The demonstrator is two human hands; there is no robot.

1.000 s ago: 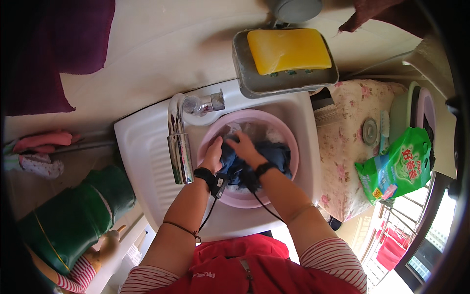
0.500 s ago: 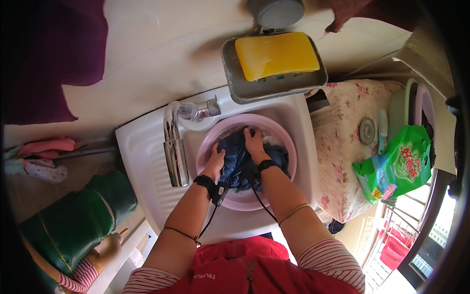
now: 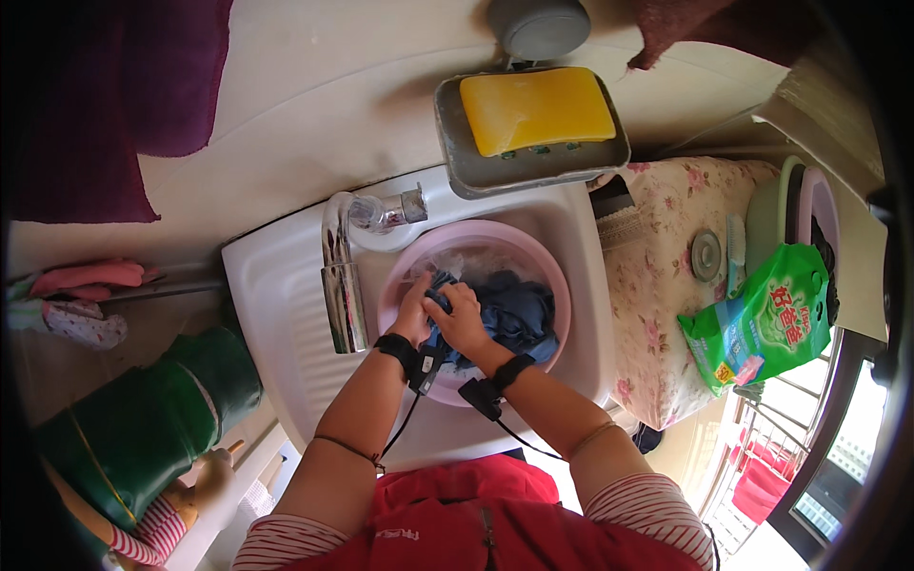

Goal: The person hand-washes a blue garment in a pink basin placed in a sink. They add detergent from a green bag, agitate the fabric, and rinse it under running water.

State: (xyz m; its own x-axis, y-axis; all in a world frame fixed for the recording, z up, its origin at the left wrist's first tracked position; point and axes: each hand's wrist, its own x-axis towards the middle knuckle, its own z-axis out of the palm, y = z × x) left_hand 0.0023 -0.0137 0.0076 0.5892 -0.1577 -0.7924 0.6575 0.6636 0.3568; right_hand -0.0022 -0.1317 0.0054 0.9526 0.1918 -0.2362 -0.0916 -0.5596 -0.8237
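- Right: green bag point(image 3: 728, 333), large red characters point(image 3: 784, 312) edged white; smaller print alongside.
- Near: red garment point(image 3: 543, 533), pale lettering point(image 3: 396, 535), too small to read.

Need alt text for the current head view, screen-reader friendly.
A person's left hand and right hand hold bunched dark blue cloth in a pale pink basin, set in a white sink beside a chrome tap. Beyond it, yellow soap sits in a gray dish; a green bag is at right.
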